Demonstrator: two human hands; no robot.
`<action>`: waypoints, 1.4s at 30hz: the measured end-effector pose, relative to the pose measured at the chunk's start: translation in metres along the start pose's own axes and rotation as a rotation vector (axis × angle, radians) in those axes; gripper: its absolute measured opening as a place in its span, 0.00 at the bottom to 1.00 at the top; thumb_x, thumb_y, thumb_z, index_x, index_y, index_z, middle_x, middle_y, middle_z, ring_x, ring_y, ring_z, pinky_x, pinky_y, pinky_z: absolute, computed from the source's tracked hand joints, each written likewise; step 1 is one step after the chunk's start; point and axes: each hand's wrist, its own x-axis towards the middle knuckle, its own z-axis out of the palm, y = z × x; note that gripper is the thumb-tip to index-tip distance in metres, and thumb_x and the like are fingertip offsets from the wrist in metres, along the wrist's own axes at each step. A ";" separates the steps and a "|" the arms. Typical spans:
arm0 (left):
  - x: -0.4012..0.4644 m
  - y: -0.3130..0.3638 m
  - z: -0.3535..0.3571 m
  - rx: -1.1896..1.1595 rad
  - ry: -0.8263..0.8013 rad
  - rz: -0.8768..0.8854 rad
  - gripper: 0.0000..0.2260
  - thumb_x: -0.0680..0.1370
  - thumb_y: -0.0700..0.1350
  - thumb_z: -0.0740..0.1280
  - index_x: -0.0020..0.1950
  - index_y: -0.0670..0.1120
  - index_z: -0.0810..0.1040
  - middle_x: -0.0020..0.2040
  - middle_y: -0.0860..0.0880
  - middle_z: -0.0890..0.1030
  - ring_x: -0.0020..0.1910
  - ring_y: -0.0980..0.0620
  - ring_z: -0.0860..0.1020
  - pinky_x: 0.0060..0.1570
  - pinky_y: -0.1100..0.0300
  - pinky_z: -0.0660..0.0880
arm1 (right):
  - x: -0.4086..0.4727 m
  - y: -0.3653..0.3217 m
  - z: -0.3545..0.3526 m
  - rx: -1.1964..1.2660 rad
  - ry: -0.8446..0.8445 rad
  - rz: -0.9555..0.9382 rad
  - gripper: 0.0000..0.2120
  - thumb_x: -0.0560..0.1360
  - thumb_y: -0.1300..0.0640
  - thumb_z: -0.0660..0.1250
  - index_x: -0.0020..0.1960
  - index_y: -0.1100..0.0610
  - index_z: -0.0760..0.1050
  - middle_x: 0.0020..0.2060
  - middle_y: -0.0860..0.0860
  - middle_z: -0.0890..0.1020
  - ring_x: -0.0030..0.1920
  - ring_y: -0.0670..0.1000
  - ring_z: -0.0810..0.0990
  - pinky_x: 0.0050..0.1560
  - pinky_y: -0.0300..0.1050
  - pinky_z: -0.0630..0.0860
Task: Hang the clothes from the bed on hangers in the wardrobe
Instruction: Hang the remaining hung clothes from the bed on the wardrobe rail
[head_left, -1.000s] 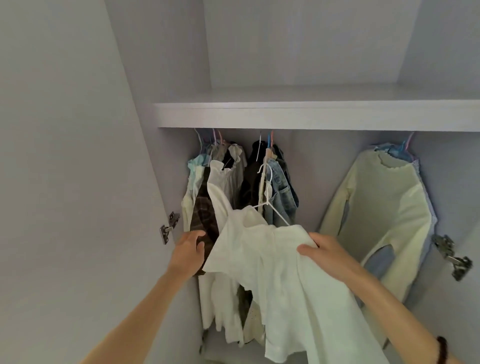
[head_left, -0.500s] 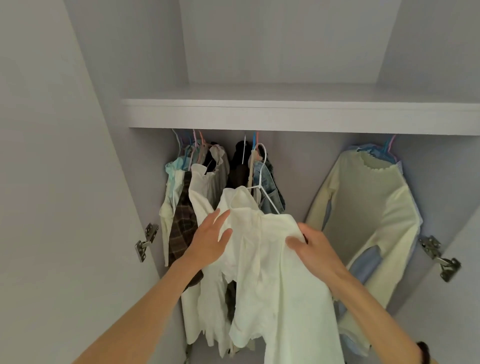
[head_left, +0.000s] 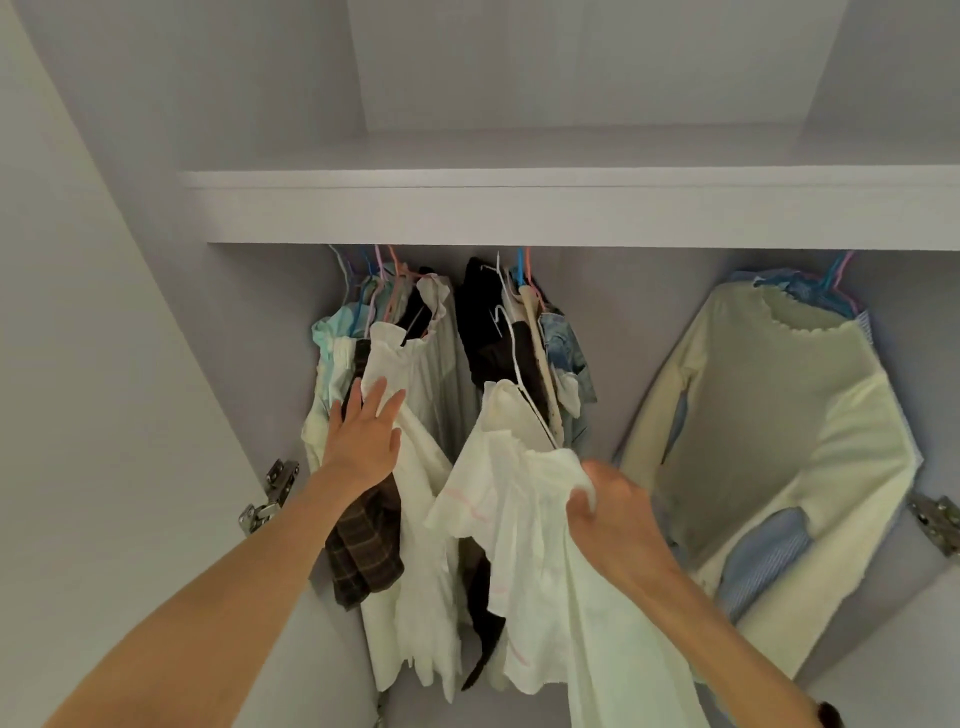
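A white garment (head_left: 524, 525) sits on a white wire hanger (head_left: 514, 353) in front of the open wardrobe. My right hand (head_left: 618, 519) grips its bunched shoulder fabric. The hanger's hook points up toward the rail, which the shelf edge hides. My left hand (head_left: 363, 436) lies flat with straight fingers against a white frilled garment (head_left: 410, 395) in the left bundle of hung clothes, pressing it leftward. A gap shows between that bundle and the dark clothes (head_left: 493, 332) in the middle.
A white shelf (head_left: 519, 213) runs across above the rail. A pale yellow sweater (head_left: 779, 405) over a blue shirt hangs at the right. Door hinges (head_left: 270, 493) stick out on the left side and hinges (head_left: 935, 519) on the right.
My left hand left the white garment, rose and moved left onto the hung bundle, opening a gap. The right hand lifted the garment and hanger higher. The view tilted upward.
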 end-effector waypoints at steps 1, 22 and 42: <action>0.003 0.000 0.000 0.005 0.039 -0.008 0.24 0.82 0.48 0.51 0.76 0.52 0.48 0.77 0.48 0.44 0.75 0.44 0.40 0.72 0.44 0.42 | 0.007 -0.006 0.006 0.000 -0.014 -0.014 0.11 0.79 0.62 0.54 0.59 0.61 0.69 0.49 0.51 0.71 0.53 0.52 0.74 0.41 0.35 0.61; 0.027 -0.048 0.016 -0.482 0.275 -0.016 0.23 0.82 0.47 0.54 0.76 0.50 0.54 0.76 0.46 0.53 0.75 0.46 0.51 0.70 0.55 0.54 | 0.174 -0.141 0.098 0.243 0.178 -0.036 0.12 0.78 0.65 0.56 0.60 0.67 0.68 0.55 0.62 0.72 0.54 0.61 0.74 0.48 0.48 0.69; 0.022 -0.050 0.020 -0.469 0.249 0.055 0.22 0.82 0.50 0.53 0.72 0.58 0.45 0.77 0.49 0.48 0.76 0.49 0.46 0.68 0.61 0.45 | 0.197 -0.147 0.153 0.015 -0.029 -0.227 0.21 0.80 0.58 0.55 0.70 0.66 0.62 0.60 0.62 0.70 0.60 0.61 0.70 0.59 0.52 0.69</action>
